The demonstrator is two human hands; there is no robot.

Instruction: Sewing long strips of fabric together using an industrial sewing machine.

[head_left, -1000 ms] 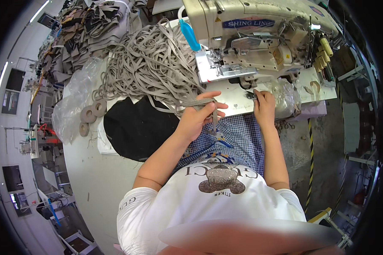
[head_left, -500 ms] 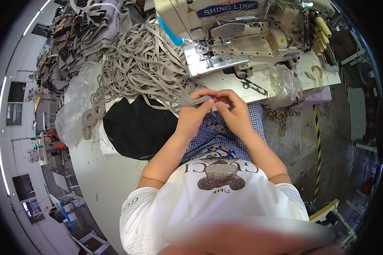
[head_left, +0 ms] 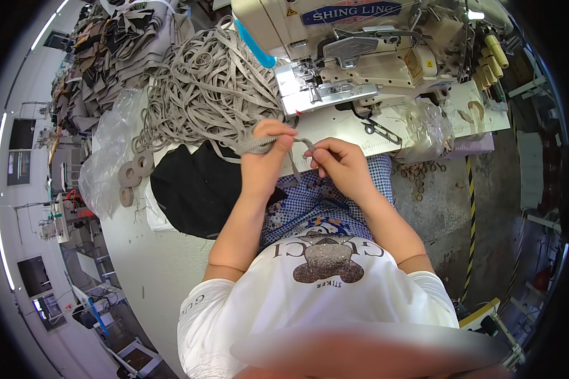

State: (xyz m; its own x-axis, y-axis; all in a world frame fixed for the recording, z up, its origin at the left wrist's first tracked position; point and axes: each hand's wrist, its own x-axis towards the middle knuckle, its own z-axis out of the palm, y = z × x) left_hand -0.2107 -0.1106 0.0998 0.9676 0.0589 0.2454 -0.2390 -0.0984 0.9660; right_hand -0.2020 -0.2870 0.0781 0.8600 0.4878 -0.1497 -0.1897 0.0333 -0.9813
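Note:
A large heap of grey woven straps (head_left: 202, 88) lies on the white table in front of me. My left hand (head_left: 267, 151) is closed around several strands from its near edge. Between my two hands runs a short grey strap (head_left: 306, 144), its end pinched in the fingertips of my right hand (head_left: 338, 161). Another loose end hangs below, beside my left fingers. Left of my left hand lies a folded black cloth (head_left: 196, 189). Just beyond my hands stands the beige sewing machine (head_left: 360, 69) with its metal plate.
Rolls of tape (head_left: 131, 174) and a clear plastic bag (head_left: 110, 158) lie at the left. Stacked fabric pieces (head_left: 114, 57) rise at the far left. A second plastic bag (head_left: 423, 129) hangs at the table's right edge, with thread cones (head_left: 490, 66) beyond it.
My hands were together on the strap bundle. Now they are apart: the left has moved left with the strands, and the right draws out one strap end.

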